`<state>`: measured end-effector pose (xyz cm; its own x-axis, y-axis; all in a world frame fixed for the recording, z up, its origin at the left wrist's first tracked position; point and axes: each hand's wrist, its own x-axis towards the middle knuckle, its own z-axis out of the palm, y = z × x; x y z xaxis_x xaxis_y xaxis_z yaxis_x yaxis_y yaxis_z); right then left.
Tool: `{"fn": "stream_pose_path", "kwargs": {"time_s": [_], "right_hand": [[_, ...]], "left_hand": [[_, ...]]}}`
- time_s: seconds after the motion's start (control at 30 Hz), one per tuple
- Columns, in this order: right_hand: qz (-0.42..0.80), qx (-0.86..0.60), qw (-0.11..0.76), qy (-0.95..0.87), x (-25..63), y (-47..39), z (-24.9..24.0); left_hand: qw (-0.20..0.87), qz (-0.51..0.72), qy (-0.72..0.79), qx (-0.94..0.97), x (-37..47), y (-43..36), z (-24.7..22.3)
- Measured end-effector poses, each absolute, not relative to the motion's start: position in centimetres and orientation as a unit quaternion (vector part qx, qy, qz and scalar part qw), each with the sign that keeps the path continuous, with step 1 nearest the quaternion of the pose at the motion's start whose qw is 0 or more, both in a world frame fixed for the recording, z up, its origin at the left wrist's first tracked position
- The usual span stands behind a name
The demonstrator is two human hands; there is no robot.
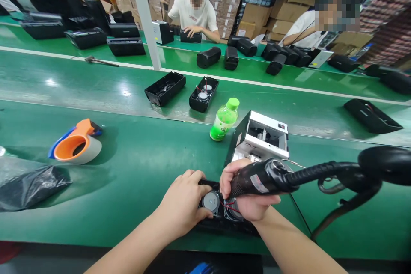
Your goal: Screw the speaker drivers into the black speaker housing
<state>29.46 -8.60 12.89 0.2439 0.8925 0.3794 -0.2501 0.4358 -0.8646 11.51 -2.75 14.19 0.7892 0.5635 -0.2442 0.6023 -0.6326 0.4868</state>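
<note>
On the green bench before me lies a black speaker housing (212,221) with two round speaker drivers and red wires in it. My left hand (186,199) grips its left end, fingers and thumb around the left driver (211,201). Wrapped in my right hand (248,197) is a black electric screwdriver (261,180) with a thick cable, held over the right driver (233,209). The screwdriver's tip is hidden by the hand. Just behind stands a silver and black screw feeder machine (266,130), its lower part partly covered by the screwdriver.
A green bottle (224,120) stands left of the machine. An orange tape dispenser (78,143) and plastic bag (32,186) lie left. Open housings (165,89) sit behind, on the conveyor. The screwdriver cable (330,169) extends right. People work across the line.
</note>
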Motion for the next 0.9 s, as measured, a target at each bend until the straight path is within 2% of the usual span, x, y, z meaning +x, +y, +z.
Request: {"fn": "stream_pose_path", "kwargs": {"time_s": [0.37, 0.53, 0.73, 0.9], "right_hand": [[0.375, -0.362, 0.715, -0.466, 28.8, -9.1, 12.1], [0.362, -0.376, 0.715, -0.465, 29.5, -9.7, 15.6], [0.206, -0.374, 0.775, -0.466, 34.9, -11.5, 21.2], [0.139, -0.376, 0.745, -0.532, 37.2, -9.8, 20.9]], "left_hand": [[0.27, -0.025, 0.331, 0.904, 11.2, -3.1, 13.9], [0.286, -0.016, 0.342, 0.895, 11.0, -3.5, 13.7], [0.303, -0.009, 0.352, 0.886, 11.0, -3.4, 13.5], [0.317, -0.016, 0.356, 0.879, 11.1, -3.2, 13.9]]}}
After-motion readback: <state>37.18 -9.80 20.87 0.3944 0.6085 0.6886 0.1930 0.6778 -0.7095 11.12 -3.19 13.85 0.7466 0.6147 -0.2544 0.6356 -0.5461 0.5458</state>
